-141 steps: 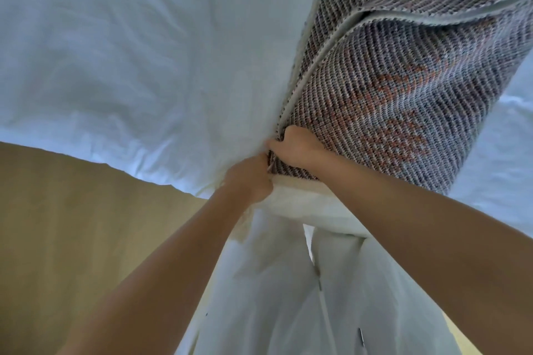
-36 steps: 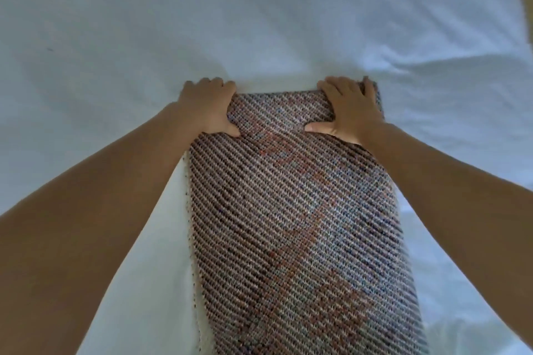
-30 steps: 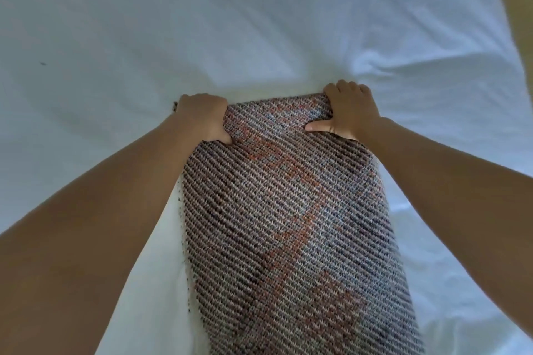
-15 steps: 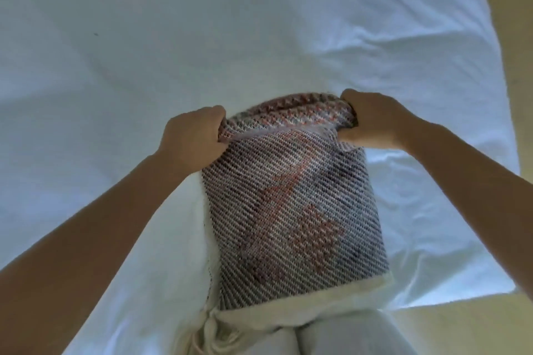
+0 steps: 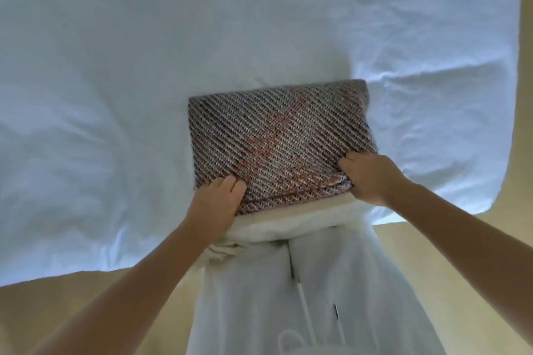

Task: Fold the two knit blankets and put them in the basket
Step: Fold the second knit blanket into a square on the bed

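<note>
- Knit blanket point(image 5: 277, 141) folded, lying flat on white bed point(image 5: 115, 95).
- Left hand point(image 5: 213, 204): fingers laid flat on near-left corner.
- Right hand point(image 5: 369, 176): curled, gripping near-right corner.

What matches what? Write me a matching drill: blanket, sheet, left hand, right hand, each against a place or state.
1 blanket
2 sheet
3 left hand
4 right hand

A on the blanket's near left corner
B white, spread underneath
C grips the blanket's near right corner
D folded, patterned knit

Pairs: 1-D, 2-B, 3-A, 4-C
</note>
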### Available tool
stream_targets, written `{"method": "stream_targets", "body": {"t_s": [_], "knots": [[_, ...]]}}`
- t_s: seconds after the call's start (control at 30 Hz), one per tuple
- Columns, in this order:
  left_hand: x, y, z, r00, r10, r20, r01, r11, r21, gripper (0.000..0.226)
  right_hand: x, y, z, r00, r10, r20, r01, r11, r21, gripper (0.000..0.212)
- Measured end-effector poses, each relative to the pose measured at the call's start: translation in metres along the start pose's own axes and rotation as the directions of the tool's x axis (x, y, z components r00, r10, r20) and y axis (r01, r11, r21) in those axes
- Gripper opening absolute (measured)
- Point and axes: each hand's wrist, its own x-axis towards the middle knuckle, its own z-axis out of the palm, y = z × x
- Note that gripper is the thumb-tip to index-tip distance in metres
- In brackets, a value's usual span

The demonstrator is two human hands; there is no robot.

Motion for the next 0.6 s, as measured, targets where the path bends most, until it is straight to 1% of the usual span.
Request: {"method": "stream_targets", "body": {"t_s": [0.07, 0.13, 0.17, 0.23, 0.27, 0.3, 0.33, 0.37, 0.43, 0.47, 0.5, 0.53, 0.57, 0.6], "knots": [[-0.001, 0.005, 0.017, 0.993, -0.087, 0.085, 0.085, 0.996, 0.025, 0.038, 0.005, -0.005, 0.018, 1.0, 0.01, 0.012, -0.01, 1.0, 0.006, 0.033], [0.003, 0.013, 0.024, 0.959, -0.19, 0.209, 0.179, 0.981, 0.073, 0.035, 0.01, -0.011, 0.034, 0.999, 0.03, 0.018, -0.03, 0.999, 0.021, 0.033], [0.004, 0.015, 0.027, 0.935, -0.217, 0.281, 0.2, 0.976, 0.088, 0.036, 0.012, -0.013, 0.041, 0.999, 0.05, 0.012, -0.05, 0.998, 0.043, 0.033], [0.01, 0.021, 0.029, 0.915, -0.227, 0.333, 0.218, 0.974, 0.065, 0.039, 0.014, -0.013, 0.052, 0.995, 0.095, -0.02, -0.093, 0.992, 0.086, 0.035], [0.012, 0.023, 0.027, 0.924, -0.213, 0.319, 0.211, 0.977, 0.042, 0.038, 0.014, -0.012, 0.055, 0.993, 0.112, -0.044, -0.107, 0.99, 0.094, 0.035], [0.013, 0.024, 0.024, 0.952, -0.178, 0.248, 0.185, 0.983, -0.006, 0.036, 0.013, -0.011, 0.058, 0.99, 0.125, -0.072, -0.117, 0.988, 0.101, 0.033], [0.013, 0.025, 0.019, 0.98, -0.133, 0.147, 0.142, 0.988, -0.056, 0.034, 0.012, -0.01, 0.058, 0.984, 0.138, -0.113, -0.125, 0.985, 0.122, 0.031], [0.011, 0.026, 0.016, 0.994, -0.083, 0.072, 0.088, 0.993, -0.08, 0.034, 0.011, -0.01, 0.058, 0.974, 0.153, -0.165, -0.128, 0.98, 0.152, 0.03], [0.006, 0.03, 0.006, 0.997, -0.001, -0.072, -0.004, 0.997, -0.071, 0.038, 0.005, -0.005, 0.059, 0.949, 0.172, -0.264, -0.126, 0.975, 0.182, 0.028], [0.003, 0.032, 0.004, 0.994, 0.034, -0.102, -0.04, 0.998, -0.058, 0.039, 0.002, -0.002, 0.061, 0.935, 0.176, -0.307, -0.128, 0.977, 0.168, 0.029], [-0.002, 0.033, 0.009, 0.991, 0.072, -0.117, -0.077, 0.996, -0.045, 0.041, 0.0, 0.001, 0.064, 0.927, 0.169, -0.335, -0.127, 0.982, 0.143, 0.031], [-0.004, 0.035, 0.01, 0.993, 0.102, -0.065, -0.104, 0.994, -0.036, 0.043, -0.002, 0.002, 0.066, 0.926, 0.16, -0.341, -0.126, 0.985, 0.119, 0.032], [-0.007, 0.037, 0.015, 0.994, 0.112, 0.007, -0.112, 0.993, -0.02, 0.045, -0.004, 0.0, 0.07, 0.939, 0.159, -0.304, -0.133, 0.986, 0.103, 0.033], [-0.008, 0.039, 0.023, 0.989, 0.11, 0.096, -0.109, 0.994, -0.009, 0.047, -0.004, -0.002, 0.072, 0.958, 0.176, -0.229, -0.158, 0.983, 0.093, 0.032]]}}
